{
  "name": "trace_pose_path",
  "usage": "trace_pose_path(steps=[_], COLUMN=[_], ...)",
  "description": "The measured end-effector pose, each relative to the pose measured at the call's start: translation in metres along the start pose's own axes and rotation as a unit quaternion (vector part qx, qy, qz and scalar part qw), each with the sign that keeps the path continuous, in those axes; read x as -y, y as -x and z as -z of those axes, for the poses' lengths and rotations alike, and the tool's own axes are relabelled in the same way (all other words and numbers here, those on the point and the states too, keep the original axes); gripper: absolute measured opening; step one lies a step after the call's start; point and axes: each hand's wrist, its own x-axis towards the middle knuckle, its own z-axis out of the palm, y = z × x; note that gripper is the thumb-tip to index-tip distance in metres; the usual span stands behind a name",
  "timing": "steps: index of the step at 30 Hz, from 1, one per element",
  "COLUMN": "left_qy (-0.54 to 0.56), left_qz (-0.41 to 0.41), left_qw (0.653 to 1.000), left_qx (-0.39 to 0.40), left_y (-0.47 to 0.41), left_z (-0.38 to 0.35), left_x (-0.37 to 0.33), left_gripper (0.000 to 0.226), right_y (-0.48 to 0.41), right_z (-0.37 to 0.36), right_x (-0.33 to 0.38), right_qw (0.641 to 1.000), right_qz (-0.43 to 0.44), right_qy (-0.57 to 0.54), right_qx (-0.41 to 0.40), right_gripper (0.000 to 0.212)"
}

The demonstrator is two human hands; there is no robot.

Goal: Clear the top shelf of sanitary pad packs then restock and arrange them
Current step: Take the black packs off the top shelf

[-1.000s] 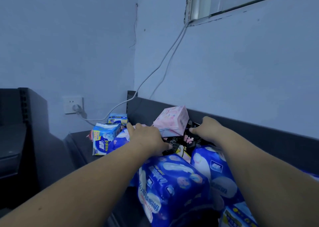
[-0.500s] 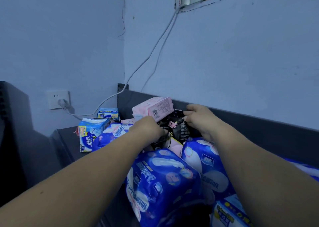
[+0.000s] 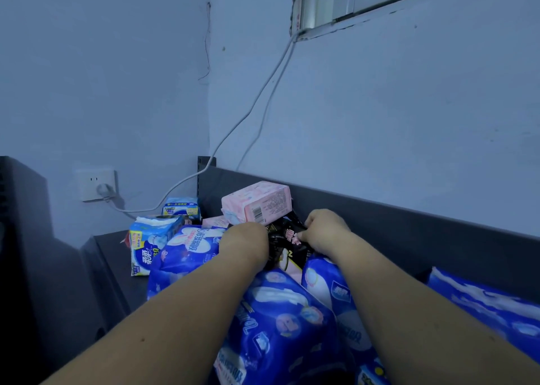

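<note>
Several sanitary pad packs are heaped on the dark top shelf (image 3: 114, 247). A black pack (image 3: 285, 241) with pink print sits in the middle of the heap, and both hands grip it: my left hand (image 3: 247, 243) on its left side, my right hand (image 3: 324, 232) on its right edge. A pink pack (image 3: 257, 204) rests tilted on top, just behind the hands. Large dark blue packs (image 3: 280, 326) lie in front, under my forearms. A light blue and white pack (image 3: 149, 244) stands at the left.
A dark back panel (image 3: 409, 223) runs along the wall behind the shelf. A wall socket (image 3: 96, 184) with a plug and white cable is at the left. A small blue pack (image 3: 181, 207) stands in the corner. More blue packs (image 3: 482, 305) lie at the right.
Both hands have closed in on the black pack and drawn it slightly toward me. The pink pack tipped over onto its side on top of the heap.
</note>
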Motion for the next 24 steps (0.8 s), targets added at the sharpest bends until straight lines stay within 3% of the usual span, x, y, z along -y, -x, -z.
trace_pose_path(steps=[2,6,8,10,11,13,18,22,24], left_qy=[0.049,0.173,0.234,0.294,0.315,0.338,0.400,0.428,0.431], left_qz=[0.002,0.010,0.020,0.029,0.034,0.046,0.053,0.016,-0.001], left_qw=[0.999,0.985,0.971,0.952,0.944,0.932,0.899,0.875,0.865], left_qx=[0.009,-0.024,-0.049,-0.079,-0.095,-0.119,-0.170,-0.223,-0.257], left_y=[-0.001,0.005,0.008,0.009,0.009,0.008,0.012,0.020,0.027], left_z=[-0.001,-0.002,0.005,0.014,0.018,0.025,0.042,0.069,0.086], left_x=[0.001,0.002,0.001,-0.001,-0.002,-0.001,0.009,0.012,0.014], left_gripper=[0.029,0.029,0.027,0.010,0.007,0.026,0.023,0.019,0.014], right_y=[-0.003,-0.003,-0.001,0.007,0.011,0.016,-0.003,0.005,0.014], right_z=[-0.002,0.005,0.013,0.025,0.032,0.041,0.062,0.088,0.103], right_x=[0.001,0.004,0.005,0.011,0.011,0.012,0.019,0.042,0.055], right_qw=[0.999,1.000,0.997,0.993,0.996,0.996,0.942,0.912,0.891], right_qz=[-0.001,0.015,0.020,-0.013,0.008,0.010,-0.023,0.020,0.041], right_qy=[0.034,0.005,-0.076,-0.118,-0.088,-0.071,-0.304,-0.345,-0.377], right_qx=[-0.005,-0.010,-0.011,-0.005,-0.008,-0.045,-0.141,-0.222,-0.249], right_gripper=[0.009,0.009,0.019,0.034,0.039,0.036,0.026,0.026,0.016])
